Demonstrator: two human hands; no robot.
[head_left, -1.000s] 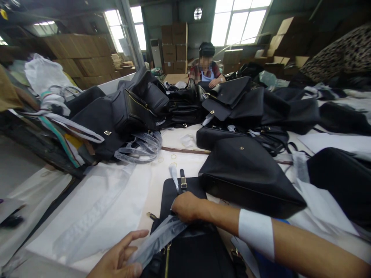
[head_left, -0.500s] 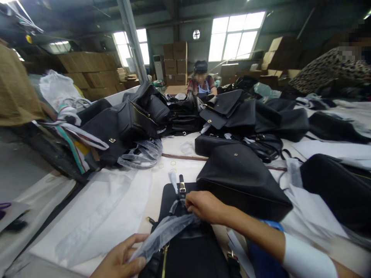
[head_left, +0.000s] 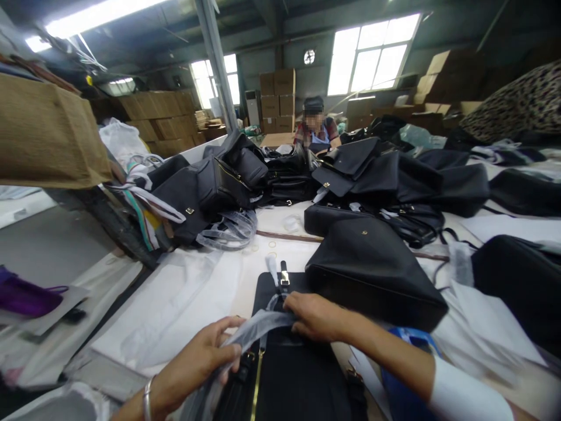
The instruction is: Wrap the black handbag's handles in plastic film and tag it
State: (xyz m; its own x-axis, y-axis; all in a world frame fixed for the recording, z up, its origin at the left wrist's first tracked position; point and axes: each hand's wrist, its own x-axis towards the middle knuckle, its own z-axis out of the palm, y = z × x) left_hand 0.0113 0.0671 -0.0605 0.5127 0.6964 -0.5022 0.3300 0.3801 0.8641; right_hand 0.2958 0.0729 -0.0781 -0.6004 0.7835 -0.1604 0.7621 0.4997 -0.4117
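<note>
A black backpack [head_left: 302, 374] with gold zips and buckles lies in front of me on the white table. My left hand [head_left: 205, 356], a silver bangle at its wrist, is closed around a clear plastic wrapping strip [head_left: 258, 327] left of the bag. That strip runs up to the right, to the bag's top, where my right hand [head_left: 313, 316] is closed on its other end; the fingertips are partly hidden. Just beyond the right hand a gold buckle [head_left: 284, 278] sits on a short strap, beside a white wrapped tab [head_left: 272, 269].
Another black bag [head_left: 372, 269] lies right of the backpack. Piled black bags [head_left: 219, 181] and a coil of clear plastic strips [head_left: 230, 231] stand further back. A blue object [head_left: 407, 374] is by my right forearm. A co-worker [head_left: 315, 126] sits across the table; cartons [head_left: 278, 99] are stacked behind.
My left hand has moved up and right along the bag's left side, still gripping the plastic strip. The right hand stays at the bag's top. The view has swung slightly left.
</note>
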